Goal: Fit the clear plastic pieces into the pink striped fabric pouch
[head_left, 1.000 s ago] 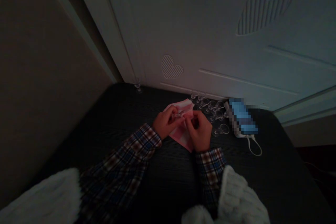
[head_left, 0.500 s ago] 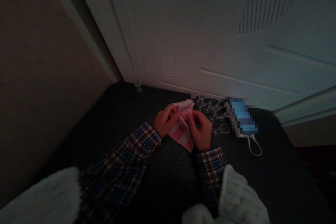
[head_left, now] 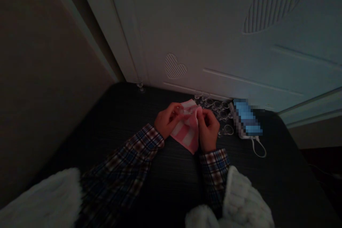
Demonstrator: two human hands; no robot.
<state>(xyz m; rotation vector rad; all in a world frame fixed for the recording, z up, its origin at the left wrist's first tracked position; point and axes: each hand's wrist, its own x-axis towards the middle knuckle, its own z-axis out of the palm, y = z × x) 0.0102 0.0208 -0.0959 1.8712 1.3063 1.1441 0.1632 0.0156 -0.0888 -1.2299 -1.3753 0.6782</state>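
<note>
Between my hands, above the dark tabletop, is a pink-and-white checked cloth (head_left: pixel 184 133). My left hand (head_left: pixel 167 119) is closed at the cloth's left upper part. A small clear glassy piece (head_left: pixel 188 109) shows among its folds by those fingers; most of it is covered. My right hand (head_left: pixel 208 130) pinches the cloth's bunched right edge between thumb and fingers. Just beyond that hand stand several small clear pieces (head_left: pixel 217 105), which look like tiny stemmed glasses with round rims. The nearest one (head_left: pixel 228 129) is just right of my right hand.
A lit phone (head_left: pixel 247 117), blurred out, leans on a white device with a cord loop (head_left: pixel 259 149) at the right. Another small clear glass (head_left: pixel 140 86) stands alone at the back left. A white panel with embossed hearts (head_left: pixel 175 67) borders the dark table (head_left: pixel 107 124).
My right hand has moved slightly right and up, drawing the cloth's edge with it. More of the clear piece shows in the folds. The left hand stays nearly in place.
</note>
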